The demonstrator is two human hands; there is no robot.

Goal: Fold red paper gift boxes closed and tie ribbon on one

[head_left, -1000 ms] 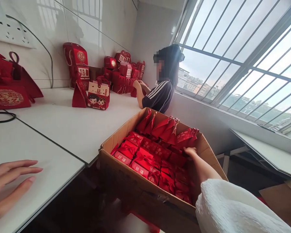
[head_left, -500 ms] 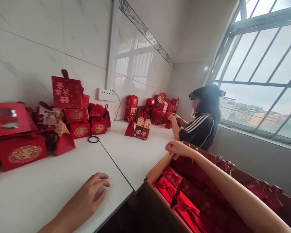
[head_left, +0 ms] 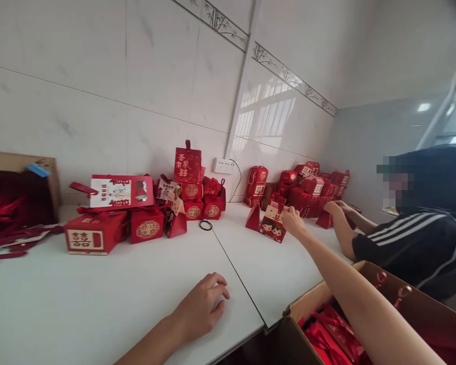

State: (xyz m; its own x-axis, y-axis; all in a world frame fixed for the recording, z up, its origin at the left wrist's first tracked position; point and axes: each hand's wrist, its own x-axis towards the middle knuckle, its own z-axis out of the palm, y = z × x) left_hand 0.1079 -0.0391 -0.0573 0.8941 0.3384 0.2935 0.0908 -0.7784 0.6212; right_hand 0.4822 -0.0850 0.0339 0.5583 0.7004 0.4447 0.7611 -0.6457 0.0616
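Note:
My left hand rests on the white table with its fingers loosely bent and apart, holding nothing. My right arm stretches over an open cardboard carton, and my right hand is at the upper right edge of a small red and cream gift box printed with two cartoon faces. The fingers are curled at the box's top, partly hidden, and seem to grip it. The box stands on the table. Close to its left is a red triangular box. Red boxes with ribbons lie inside the carton.
A black ring lies by the table seam. Red gift boxes are piled along the wall, with more at the back right. A co-worker handles a red box there. Another carton stands far left. The near carton's rim adjoins the table.
The view has swung left, bringing the far-left carton into sight. My right hand has moved from above the near carton's edge to the cartoon-faced gift box. My left hand stays on the table.

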